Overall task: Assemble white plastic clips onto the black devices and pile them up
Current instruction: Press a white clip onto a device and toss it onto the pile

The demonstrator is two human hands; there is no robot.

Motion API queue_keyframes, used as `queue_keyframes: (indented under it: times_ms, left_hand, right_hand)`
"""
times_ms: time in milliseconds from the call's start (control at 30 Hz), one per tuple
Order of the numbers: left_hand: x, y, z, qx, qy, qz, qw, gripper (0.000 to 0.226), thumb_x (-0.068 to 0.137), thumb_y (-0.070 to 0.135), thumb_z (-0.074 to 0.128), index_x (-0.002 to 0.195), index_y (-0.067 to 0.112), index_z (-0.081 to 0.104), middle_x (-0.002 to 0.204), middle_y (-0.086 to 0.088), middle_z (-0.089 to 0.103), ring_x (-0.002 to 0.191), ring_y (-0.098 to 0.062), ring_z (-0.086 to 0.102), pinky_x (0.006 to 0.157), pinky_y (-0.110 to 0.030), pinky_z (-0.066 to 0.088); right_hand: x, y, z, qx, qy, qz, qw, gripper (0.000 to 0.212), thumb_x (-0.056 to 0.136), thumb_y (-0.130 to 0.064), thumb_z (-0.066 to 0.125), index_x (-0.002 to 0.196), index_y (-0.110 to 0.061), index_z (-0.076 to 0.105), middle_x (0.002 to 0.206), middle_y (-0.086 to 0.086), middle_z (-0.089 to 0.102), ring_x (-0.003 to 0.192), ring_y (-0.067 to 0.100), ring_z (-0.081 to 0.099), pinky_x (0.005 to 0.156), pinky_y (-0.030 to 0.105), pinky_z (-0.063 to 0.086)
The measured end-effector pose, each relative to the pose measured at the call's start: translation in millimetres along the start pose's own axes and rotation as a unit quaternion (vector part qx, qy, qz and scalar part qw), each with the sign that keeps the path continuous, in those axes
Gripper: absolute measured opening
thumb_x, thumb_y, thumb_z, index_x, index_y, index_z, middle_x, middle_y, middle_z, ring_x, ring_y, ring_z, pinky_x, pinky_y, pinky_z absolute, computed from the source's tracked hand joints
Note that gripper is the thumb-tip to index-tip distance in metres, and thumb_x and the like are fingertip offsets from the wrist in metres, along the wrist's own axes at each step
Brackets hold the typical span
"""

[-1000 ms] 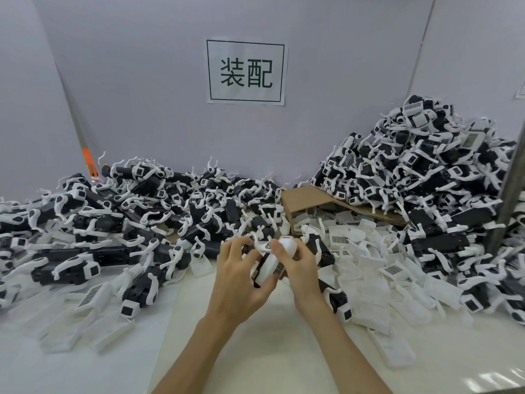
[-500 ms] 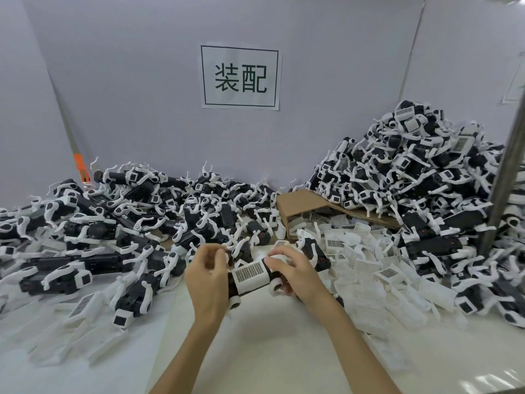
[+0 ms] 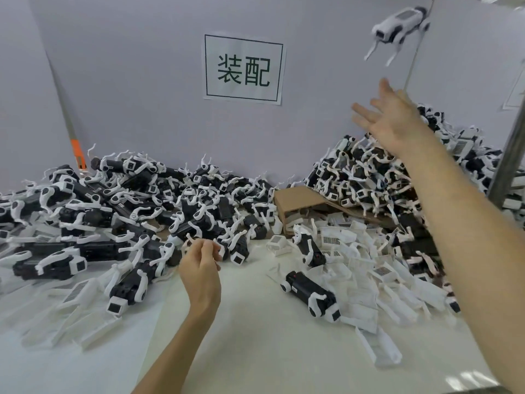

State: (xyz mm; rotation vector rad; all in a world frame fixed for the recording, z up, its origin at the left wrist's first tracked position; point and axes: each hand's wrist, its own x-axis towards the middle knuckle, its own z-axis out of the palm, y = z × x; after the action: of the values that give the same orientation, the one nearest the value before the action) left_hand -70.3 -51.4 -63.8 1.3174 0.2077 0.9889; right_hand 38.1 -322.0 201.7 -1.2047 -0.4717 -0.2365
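Head view: right hand raised high, arm stretched forward, fingers spread, holding nothing. Left hand low over desk, fingers loosely curled, empty. Clipped black device in mid-air above right hand, apart from it, over right-side pile

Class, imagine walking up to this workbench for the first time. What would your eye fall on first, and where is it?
A black device wearing a white plastic clip is in mid-air at the upper right, above the raised, open right hand. Beneath them a tall heap of clipped black devices rises in the right corner. A white paper sign with dark characters hangs centre on the back wall.
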Motion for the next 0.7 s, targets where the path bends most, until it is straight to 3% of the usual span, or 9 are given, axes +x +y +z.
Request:
queue_keyframes:
  times_ms: [100,200,300,400,533,633,700]
  left_hand:
    - [0.1,-0.3,0.4,0.005,-0.016,0.007,1.000,0.028,0.083,0.025,0.045,0.068,0.006,0.060,0.056,0.004,0.056,0.055,-0.010,0.048,0.050,-0.019,0.041]
    - [-0.8,-2.9,0.6,0.027,-0.016,0.008,0.999,0.029,0.092,0.013,0.048,0.066,0.010,0.060,0.059,-0.001,0.057,0.055,-0.013,0.048,0.048,-0.015,0.040]
    - [0.7,-5.3,-0.2,0.043,-0.011,-0.003,0.999,0.032,0.096,0.005,0.048,0.067,0.010,0.060,0.061,-0.003,0.058,0.056,-0.016,0.049,0.048,-0.013,0.040]
    - [3.5,-5.8,1.2,0.042,-0.006,-0.014,0.999,0.032,0.096,0.004,0.049,0.067,0.009,0.062,0.059,-0.001,0.058,0.056,-0.016,0.050,0.047,-0.012,0.039]
    - [2.8,-4.0,2.1,0.037,0.002,-0.022,0.999,0.031,0.096,0.004,0.049,0.067,0.008,0.061,0.057,0.001,0.057,0.055,-0.015,0.049,0.047,-0.015,0.039]
    - [2.3,-3.5,1.4,0.035,-0.002,-0.028,0.999,0.030,0.095,0.004,0.049,0.068,0.008,0.061,0.055,0.004,0.057,0.052,-0.012,0.048,0.048,-0.017,0.039]
    - [2.7,-4.6,1.9,0.033,-0.007,-0.027,0.999,0.030,0.095,0.004,0.049,0.069,0.007,0.062,0.055,0.003,0.057,0.053,-0.012,0.048,0.050,-0.019,0.039]
  right_hand:
    - [-0.6,6.9,1.9,-0.194,-0.045,0.002,0.980,0.068,0.102,-0.024,0.057,0.158,-0.014,0.020,0.149,0.014,0.043,0.102,0.024,0.071,0.093,0.037,0.058]
    - [-21.5,43.4,11.3,-0.297,-0.096,0.010,0.950,0.043,0.102,-0.020,0.056,0.143,-0.015,0.046,0.133,0.011,0.059,0.084,0.016,0.072,0.080,0.031,0.059]
    - [-36.8,93.3,27.2,-0.429,-0.171,0.060,0.885,0.036,0.101,-0.023,0.057,0.137,-0.019,0.055,0.131,0.005,0.063,0.081,0.012,0.070,0.073,0.025,0.059]
    - [-39.2,142.9,50.1,-0.520,-0.226,0.079,0.820,0.044,0.098,-0.024,0.063,0.140,-0.020,0.053,0.137,0.003,0.058,0.102,0.014,0.066,0.082,0.025,0.055]
    - [-50.7,199.0,88.6,-0.552,-0.267,0.050,0.788,0.073,0.087,-0.020,0.077,0.150,-0.016,0.040,0.155,0.008,0.041,0.138,0.025,0.045,0.109,0.037,0.042]
    - [-63.4,237.9,113.6,-0.571,-0.319,0.038,0.755,0.089,0.081,-0.027,0.081,0.155,-0.020,0.032,0.160,0.005,0.034,0.144,0.023,0.036,0.113,0.036,0.034]
    - [-71.9,262.6,122.6,-0.592,-0.351,0.075,0.721,0.086,0.083,-0.030,0.079,0.155,-0.019,0.034,0.159,0.006,0.035,0.144,0.024,0.036,0.113,0.036,0.035]
